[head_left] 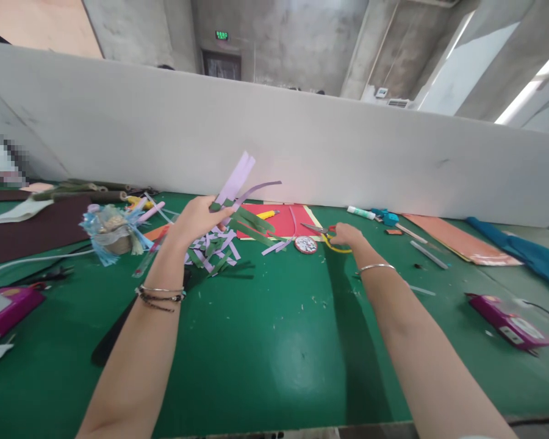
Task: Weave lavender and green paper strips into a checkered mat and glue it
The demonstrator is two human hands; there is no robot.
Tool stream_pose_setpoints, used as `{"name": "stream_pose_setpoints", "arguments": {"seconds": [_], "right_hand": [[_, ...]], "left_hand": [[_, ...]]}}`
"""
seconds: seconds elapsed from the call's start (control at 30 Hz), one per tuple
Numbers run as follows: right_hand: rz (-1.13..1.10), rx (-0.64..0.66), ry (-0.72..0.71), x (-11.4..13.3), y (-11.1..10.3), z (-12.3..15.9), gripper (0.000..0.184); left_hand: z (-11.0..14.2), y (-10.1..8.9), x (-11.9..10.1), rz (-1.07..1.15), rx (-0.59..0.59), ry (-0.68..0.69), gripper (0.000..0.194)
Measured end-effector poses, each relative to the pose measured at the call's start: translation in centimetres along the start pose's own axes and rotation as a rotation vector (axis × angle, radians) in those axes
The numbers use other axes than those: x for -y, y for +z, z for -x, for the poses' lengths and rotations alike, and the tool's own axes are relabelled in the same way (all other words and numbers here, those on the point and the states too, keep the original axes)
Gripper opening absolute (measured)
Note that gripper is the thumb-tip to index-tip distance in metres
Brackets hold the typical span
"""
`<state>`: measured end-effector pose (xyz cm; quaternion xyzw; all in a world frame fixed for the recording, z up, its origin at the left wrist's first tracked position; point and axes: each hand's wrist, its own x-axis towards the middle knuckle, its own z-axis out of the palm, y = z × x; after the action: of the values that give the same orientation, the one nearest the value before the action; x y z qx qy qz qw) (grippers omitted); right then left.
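My left hand (196,221) is raised over the green table and pinches a woven piece of purple and green paper strips (231,213), whose loose ends stick up and out to the right. My right hand (346,235) reaches forward and closes on the yellow handles of a pair of scissors (322,233) lying on the table, blades pointing left. A small round patterned disc (306,244) lies just left of the scissors.
A red sheet (290,216) with a yellow marker lies behind the strips. A glue stick (360,212), teal tool and orange sheet (457,239) sit at the right. Pink boxes (507,320) lie at both sides. A blue tassel bundle (107,231) stands left. A white partition (302,146) runs behind.
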<state>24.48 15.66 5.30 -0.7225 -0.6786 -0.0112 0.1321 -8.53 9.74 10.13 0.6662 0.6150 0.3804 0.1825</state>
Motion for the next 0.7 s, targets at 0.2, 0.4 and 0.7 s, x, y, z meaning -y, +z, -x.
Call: {"name": "stream_pose_setpoints", "arguments": {"seconds": [0.2, 0.4, 0.7], "right_hand": [[-0.170, -0.155, 0.133, 2.2, -2.3, -0.8, 0.036], [-0.531, -0.097, 0.028, 6.2, -3.0, 2.8, 0.038], [-1.148, 0.508, -0.276, 9.1, 1.5, 13.1, 0.049]], "left_hand": [[0.0, 0.2, 0.0, 0.008, -0.032, -0.010, 0.014], [-0.1, 1.0, -0.2, 0.159, 0.051, -0.040, 0.011], [0.3, 3.7, -1.5, 0.405, 0.069, -0.070, 0.012]]}}
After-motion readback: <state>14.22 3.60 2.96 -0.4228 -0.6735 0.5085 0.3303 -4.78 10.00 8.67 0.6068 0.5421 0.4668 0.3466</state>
